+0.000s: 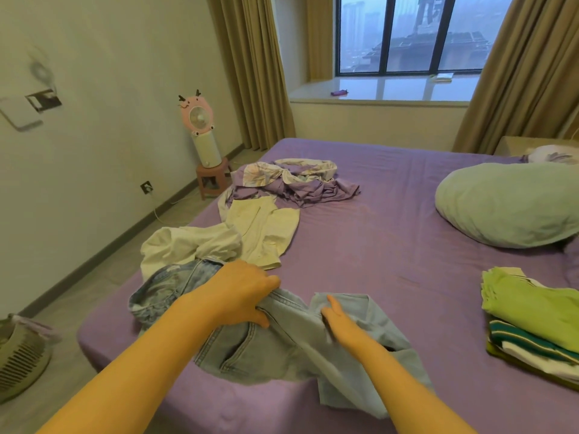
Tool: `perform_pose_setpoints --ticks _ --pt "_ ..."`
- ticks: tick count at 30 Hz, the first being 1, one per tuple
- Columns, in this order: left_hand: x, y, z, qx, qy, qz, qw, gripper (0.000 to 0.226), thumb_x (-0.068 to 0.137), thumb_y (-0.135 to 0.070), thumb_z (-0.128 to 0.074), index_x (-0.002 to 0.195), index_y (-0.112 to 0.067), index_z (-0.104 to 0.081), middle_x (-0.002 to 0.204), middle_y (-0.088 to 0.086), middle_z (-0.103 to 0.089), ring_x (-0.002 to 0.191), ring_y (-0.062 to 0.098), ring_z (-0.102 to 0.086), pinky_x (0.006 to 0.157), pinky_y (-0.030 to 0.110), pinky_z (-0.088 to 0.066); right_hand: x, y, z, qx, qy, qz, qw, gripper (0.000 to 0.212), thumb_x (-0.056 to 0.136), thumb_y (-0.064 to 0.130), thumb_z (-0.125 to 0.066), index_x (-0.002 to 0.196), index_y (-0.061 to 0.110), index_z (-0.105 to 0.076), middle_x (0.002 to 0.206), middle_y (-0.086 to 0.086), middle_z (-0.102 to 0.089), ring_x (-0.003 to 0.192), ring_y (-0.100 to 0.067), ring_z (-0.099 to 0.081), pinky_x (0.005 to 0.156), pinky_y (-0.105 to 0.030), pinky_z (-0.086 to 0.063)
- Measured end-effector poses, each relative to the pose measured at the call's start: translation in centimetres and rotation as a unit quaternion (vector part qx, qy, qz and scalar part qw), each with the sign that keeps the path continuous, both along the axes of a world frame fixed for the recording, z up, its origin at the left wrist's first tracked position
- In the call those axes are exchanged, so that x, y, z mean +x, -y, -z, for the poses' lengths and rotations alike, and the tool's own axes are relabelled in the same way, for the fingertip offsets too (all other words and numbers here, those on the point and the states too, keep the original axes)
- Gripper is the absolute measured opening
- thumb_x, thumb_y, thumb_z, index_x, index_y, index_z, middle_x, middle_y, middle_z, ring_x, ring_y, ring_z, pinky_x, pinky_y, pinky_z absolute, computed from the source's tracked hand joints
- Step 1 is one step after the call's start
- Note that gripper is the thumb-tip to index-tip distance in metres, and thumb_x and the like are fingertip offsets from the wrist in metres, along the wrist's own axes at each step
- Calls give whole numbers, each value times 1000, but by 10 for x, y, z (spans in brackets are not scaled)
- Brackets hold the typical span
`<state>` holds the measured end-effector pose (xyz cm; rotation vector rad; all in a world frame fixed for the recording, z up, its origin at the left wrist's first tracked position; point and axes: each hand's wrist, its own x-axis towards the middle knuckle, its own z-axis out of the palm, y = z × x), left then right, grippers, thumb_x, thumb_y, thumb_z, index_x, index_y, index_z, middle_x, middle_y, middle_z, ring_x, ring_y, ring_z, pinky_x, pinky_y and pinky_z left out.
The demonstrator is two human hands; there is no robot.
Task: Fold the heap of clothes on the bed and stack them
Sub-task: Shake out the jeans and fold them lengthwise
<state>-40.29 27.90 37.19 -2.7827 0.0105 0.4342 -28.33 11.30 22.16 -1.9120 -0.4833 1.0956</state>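
Note:
Light blue jeans point(269, 349) lie spread at the near edge of the purple bed point(391, 245), one leg hanging over the edge. My left hand point(241, 292) grips a fold of the jeans near the waistband. My right hand point(340, 321) lies flat on the denim with straight fingers. Behind the jeans lie a crumpled white garment point(188, 245), a pale yellow top point(266, 230) and a purple and floral garment point(297, 183). A stack of folded clothes point(532, 324), green on top, sits at the right.
A pale green pillow point(507, 205) lies at the right of the bed. A pink fan point(200, 133) stands on a small stool by the left wall. A basket point(18, 358) sits on the floor at the left. Curtains frame the window behind.

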Motion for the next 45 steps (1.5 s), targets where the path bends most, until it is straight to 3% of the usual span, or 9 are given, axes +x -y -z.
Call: perform_pose_setpoints --ticks 3,7,10,12,15,21,31,40,45 --pt "-3 -6 -1 -4 0 -13 1000 54 82 -58 -61 117 -20 -47 101 1 -59 90 21 -55 69 34 -39 -2 3 2 -8 25 -11 1000 60 97 18 -33 151 27 -9 65 -1 -41 61 -17 -43 63 -31 -37" --pt "-2 -13 -3 -7 4 -19 1000 54 82 -60 -61 118 -23 -48 102 -1 -60 91 20 -55 70 33 -42 -6 12 1 -19 28 -86 996 66 100 23 -36 151 30 5 118 -12 -58 102 -31 -56 91 -39 -46" --pt "3 -14 -4 -13 13 -4 1000 55 81 -61 -61 120 -24 -47 105 -2 -60 93 20 -55 70 32 -40 -14 10 15 -38 64 -97 992 66 98 26 -31 149 36 9 157 -14 -15 144 -31 -17 115 -53 -16" --pt "7 -14 -5 -16 20 8 1000 56 81 -61 -61 120 -24 -48 105 -2 -60 93 20 -55 72 34 -43 -15 1 18 -49 85 -77 992 66 95 28 -28 149 38 8 155 -6 -19 146 -27 -6 117 -52 -1" --pt "10 -18 -10 -17 27 14 999 57 83 -59 -60 125 -24 -45 108 -1 -60 95 21 -56 71 31 -39 -10 -6 14 -13 52 -41 998 81 79 40 -36 148 42 6 107 4 -49 117 -27 -43 112 -50 -23" --pt "7 -52 -12 -27 39 -30 998 45 82 -62 -59 107 -26 -48 104 -6 -61 91 16 -56 78 34 -47 13 18 -8 187 -55 96 976 65 90 9 -61 143 33 -33 146 2 -31 141 -18 -25 106 -31 -34" --pt "31 -69 -27 8 75 -22 997 40 83 -60 -60 97 -29 -39 100 -5 -59 88 16 -54 71 29 -42 49 65 -73 91 113 54 988 34 85 10 -68 111 28 -56 77 -2 -35 71 -16 -40 62 -20 -39" --pt "65 -53 -76 58 149 24 987 47 81 -63 -60 107 -25 -48 99 -4 -61 86 18 -56 72 33 -47 86 86 -125 138 362 127 913 12 84 9 -68 88 20 -65 94 2 -62 93 -13 -53 80 -21 -37" --pt "81 -40 -120 59 210 45 975 62 73 -77 -54 105 -25 -50 95 -4 -63 82 18 -58 68 34 -49 89 87 -148 264 314 182 893 12 93 11 -57 92 23 -58 94 1 -63 78 7 -55 71 -9 -44"
